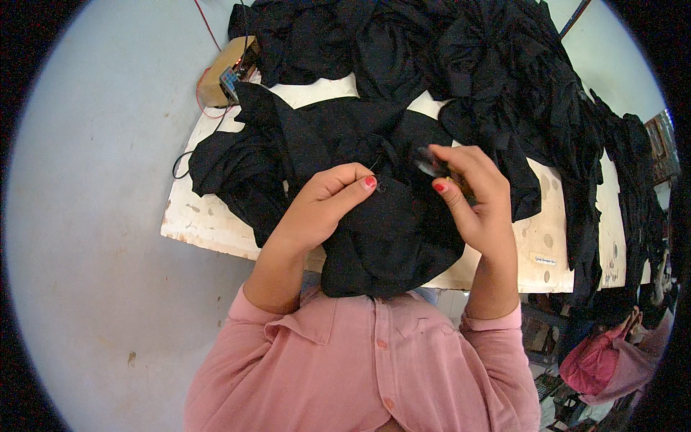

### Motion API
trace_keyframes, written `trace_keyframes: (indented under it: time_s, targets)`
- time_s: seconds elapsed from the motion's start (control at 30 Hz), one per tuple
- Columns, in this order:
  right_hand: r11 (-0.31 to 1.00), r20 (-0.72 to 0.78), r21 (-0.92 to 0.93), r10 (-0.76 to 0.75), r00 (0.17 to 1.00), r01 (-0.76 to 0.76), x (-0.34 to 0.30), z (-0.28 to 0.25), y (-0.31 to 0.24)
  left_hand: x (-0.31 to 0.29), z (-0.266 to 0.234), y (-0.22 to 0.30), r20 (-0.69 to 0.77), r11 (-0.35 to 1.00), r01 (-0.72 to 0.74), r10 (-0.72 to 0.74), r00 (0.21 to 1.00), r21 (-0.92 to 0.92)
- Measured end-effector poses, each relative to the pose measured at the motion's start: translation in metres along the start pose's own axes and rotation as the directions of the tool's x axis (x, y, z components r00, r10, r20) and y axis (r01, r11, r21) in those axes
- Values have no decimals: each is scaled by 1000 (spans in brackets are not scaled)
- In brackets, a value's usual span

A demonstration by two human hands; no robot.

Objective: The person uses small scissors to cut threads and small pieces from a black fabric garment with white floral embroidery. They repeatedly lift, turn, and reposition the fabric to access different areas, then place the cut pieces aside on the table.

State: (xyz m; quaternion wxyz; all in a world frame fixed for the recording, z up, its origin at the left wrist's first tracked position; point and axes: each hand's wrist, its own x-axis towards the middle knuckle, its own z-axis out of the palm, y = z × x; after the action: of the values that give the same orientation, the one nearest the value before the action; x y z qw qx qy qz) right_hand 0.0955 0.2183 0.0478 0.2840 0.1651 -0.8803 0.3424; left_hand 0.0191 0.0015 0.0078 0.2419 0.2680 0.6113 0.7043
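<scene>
A black garment (389, 237) lies bunched before me at the table's near edge, part of it hanging over toward my lap. My left hand (327, 201) pinches its cloth between thumb and fingertips, right beside a small dark button (383, 188). Just right of that spot, my right hand (475, 191) is raised over the cloth with its fingers curled round a small tool, which looks like thread snips (426, 164). Motion blurs the tool; its grey tip points toward the left hand, and a bit of yellow shows by the palm.
The pale, worn tabletop (209, 216) shows around the cloth. A large heap of black garments (497, 50) covers its back and right side. At the back left sits a tan box (222, 75) with wires and a small remote control (229, 83). A pink bundle (594, 363) lies lower right.
</scene>
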Motion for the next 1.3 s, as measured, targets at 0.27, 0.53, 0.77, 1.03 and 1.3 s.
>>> trace_keyframes:
  time_s: [0.27, 0.53, 0.77, 1.03, 1.3]
  targets:
    - [962, 23, 171, 210, 977, -211, -13, 35, -9, -1, 7, -8, -100, 985, -18, 0, 995, -171]
    - [960, -203, 201, 235, 950, -195, -8, 39, -19, -1, 19, 1, -209, 976, -202, 180, 961, -86]
    - [964, -196, 219, 192, 962, -147, -3, 43, -24, -5, 14, -1, -103, 991, -134, 133, 986, -5]
    - [968, -174, 129, 236, 956, -215, -15, 33, -15, -6, 15, -4, -135, 825, 43, -143, 981, -563]
    - [985, -147, -148, 70, 987, -92, -24, 37, -28, -3, 20, -11, -91, 793, 59, -143, 985, -606]
